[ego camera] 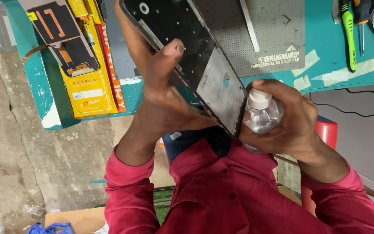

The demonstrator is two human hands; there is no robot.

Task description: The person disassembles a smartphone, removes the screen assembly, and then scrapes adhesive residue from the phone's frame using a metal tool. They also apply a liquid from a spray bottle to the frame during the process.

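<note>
A black phone frame [187, 56] was gripped in the left hand [163, 97], thumb pressed on its inner face, tilted above the teal table [347, 71]. A small clear bottle [262, 113] was clasped in the right hand [286, 119], its white cap apparently touching the frame's lower edge. A grey mat [273, 39] lay behind.

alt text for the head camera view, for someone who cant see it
Seen from above, the left hand holds a black phone panel tilted on edge while the right hand grips a small clear bottle with a white cap against its lower edge. Behind lie a teal workbench, a grey anti-slip mat and a yellow box.
</note>
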